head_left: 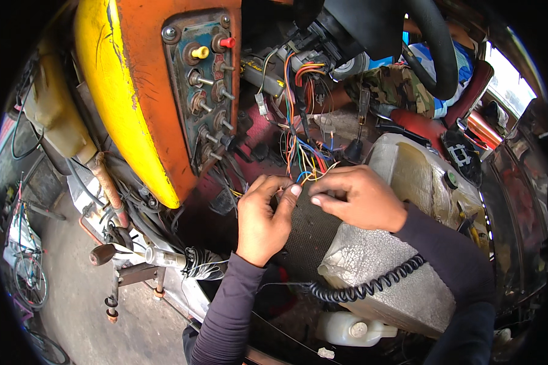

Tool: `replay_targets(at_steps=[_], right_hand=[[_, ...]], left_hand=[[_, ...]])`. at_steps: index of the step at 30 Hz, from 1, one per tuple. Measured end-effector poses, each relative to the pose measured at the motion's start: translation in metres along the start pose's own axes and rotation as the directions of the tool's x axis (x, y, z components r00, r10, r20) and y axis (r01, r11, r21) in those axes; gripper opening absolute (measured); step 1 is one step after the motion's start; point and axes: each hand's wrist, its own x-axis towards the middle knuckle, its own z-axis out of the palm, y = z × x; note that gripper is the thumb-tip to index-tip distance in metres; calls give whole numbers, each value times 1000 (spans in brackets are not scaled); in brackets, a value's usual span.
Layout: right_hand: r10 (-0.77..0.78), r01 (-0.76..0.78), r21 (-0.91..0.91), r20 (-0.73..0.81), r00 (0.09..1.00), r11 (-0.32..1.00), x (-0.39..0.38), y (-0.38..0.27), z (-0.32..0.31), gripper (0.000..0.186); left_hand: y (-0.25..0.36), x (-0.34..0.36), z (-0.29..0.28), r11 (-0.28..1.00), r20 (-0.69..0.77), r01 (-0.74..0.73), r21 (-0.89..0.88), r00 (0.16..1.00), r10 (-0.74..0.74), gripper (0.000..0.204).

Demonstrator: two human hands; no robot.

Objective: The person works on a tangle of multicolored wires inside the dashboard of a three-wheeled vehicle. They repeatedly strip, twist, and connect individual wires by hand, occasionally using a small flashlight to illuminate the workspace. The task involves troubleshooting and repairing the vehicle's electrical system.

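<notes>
My left hand (268, 219) pinches coloured wires between thumb and fingers at the middle of the view. My right hand (359, 198), just right of it, is closed with its fingertips at a yellow wire. The loose bundle of red, blue, yellow and white wires (298, 146) hangs from the steering column assembly (313, 45) down to both hands. Left of them stands an orange and yellow panel (128, 91) with a plate of switches and levers (210, 97), two with yellow and red caps. Some wire ends are hidden by my fingers.
A steering wheel (444, 73) and a person in camouflage shorts (386, 88) are at upper right. A worn padded cover (365, 261) with a coiled black cable (353, 292) lies below my right arm, above a white jug (347, 328). Bicycles (30, 280) stand at far left.
</notes>
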Motion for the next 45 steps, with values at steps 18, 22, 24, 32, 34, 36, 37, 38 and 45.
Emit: replay_targets(at_steps=[18,22,24,32,34,36,37,38,45], right_hand=[[-429,386,-711,130,894,588,23,-3,-14,23],[-237,215,-429,2,972,878,28,-5,-1,14],[-200,185,-352,-6,980,918,33,-6,5,13],[67,39,-344,292,954,938,68,-8,-12,13],[174,-75,-317,297,939,946,75,-9,-11,17],[219,-164,-218,263,940,962,74,-13,-10,19],[125,-84,-201,200,972,976,69,-16,-13,20],[48,-36,-113,101,994,993,61,-20,-16,19],[-9,25,-162,95,995,986,-4,-27,-9,21]], left_hand=[[-3,-5,-3,995,24,-87,-45,996,88,12],[-2,-1,0,988,68,-85,-132,993,95,10],[-1,-1,2,990,82,-62,-128,994,73,10],[-6,2,8,979,120,-204,16,972,201,14],[-7,1,10,980,110,-199,23,974,196,14],[-11,1,7,983,72,-181,4,981,181,13],[-13,1,5,992,64,-115,43,992,112,11],[-15,2,3,997,36,-63,-47,997,65,8],[-23,-1,0,977,-27,5,-214,1000,-11,10]])
